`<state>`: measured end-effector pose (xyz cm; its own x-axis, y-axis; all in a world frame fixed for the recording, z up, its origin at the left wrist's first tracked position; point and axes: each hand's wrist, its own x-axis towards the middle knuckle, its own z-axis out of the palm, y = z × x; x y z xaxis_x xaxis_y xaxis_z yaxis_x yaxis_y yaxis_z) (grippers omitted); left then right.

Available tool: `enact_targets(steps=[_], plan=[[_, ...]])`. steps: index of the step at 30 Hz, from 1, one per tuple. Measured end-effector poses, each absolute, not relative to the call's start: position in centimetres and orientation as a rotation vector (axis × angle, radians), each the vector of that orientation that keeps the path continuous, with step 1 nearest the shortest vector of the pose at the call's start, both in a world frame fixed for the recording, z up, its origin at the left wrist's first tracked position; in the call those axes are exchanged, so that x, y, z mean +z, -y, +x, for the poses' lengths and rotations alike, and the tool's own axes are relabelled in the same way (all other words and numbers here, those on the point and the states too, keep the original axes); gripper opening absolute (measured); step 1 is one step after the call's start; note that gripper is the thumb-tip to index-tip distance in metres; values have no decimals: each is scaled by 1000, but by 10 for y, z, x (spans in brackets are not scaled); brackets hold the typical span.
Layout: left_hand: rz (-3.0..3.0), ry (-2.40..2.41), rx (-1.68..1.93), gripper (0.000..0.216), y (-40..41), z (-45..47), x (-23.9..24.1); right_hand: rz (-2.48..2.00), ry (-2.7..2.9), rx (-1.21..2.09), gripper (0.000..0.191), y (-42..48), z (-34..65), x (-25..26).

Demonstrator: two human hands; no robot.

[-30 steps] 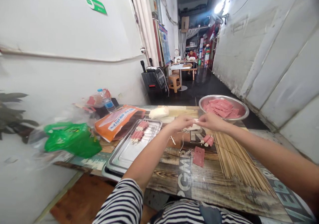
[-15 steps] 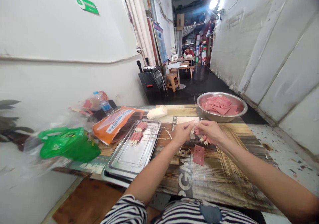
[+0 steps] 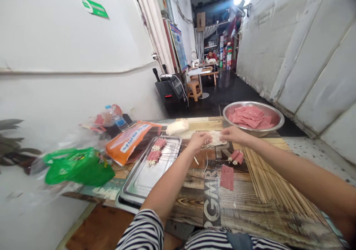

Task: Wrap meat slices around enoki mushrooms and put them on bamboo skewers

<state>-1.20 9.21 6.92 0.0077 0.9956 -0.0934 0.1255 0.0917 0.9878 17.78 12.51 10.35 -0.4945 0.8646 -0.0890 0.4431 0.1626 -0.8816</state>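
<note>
At the far side of the wooden table, my left hand (image 3: pixel 200 140) pinches the left end of a pale bundle of enoki mushrooms (image 3: pixel 216 139). My right hand (image 3: pixel 233 134) has its fingers closed on the bundle's right end. Just below, a flat pink slice of meat (image 3: pixel 227 177) lies on the table. Pink meat rolls with enoki inside (image 3: pixel 237 156) rest under my right wrist. Bamboo skewers (image 3: pixel 267 176) are spread beneath my right forearm. Left of my left forearm, a metal tray (image 3: pixel 139 185) carries skewered rolls (image 3: pixel 154 156).
A steel bowl of pink meat slices (image 3: pixel 251 117) stands at the table's back right edge. Another enoki bundle (image 3: pixel 177 127) lies behind the tray. An orange packet (image 3: pixel 130 140), a green plastic bag (image 3: pixel 79 166) and a bottle (image 3: pixel 119 120) crowd the left. Someone sits far back (image 3: pixel 211 56).
My hands have moved apart, and the enoki bundle now shows between them. The rolls by my right wrist are more exposed. The view has shifted slightly.
</note>
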Motion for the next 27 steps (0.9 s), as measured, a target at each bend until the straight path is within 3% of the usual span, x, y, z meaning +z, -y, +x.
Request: enact_targets(steps=[10,19,27], plan=[[1484,-1368,1112,35,-100,-16,61,-1266,1662,1377,9,-120,172,95],[2026,-1446,1168,10,-99,0,68,-1146,1594,1367,27,-117,171,91],[1656,-1436,1169,12,-95,1,77,-1147,1683,1229,30,-112,171,95]])
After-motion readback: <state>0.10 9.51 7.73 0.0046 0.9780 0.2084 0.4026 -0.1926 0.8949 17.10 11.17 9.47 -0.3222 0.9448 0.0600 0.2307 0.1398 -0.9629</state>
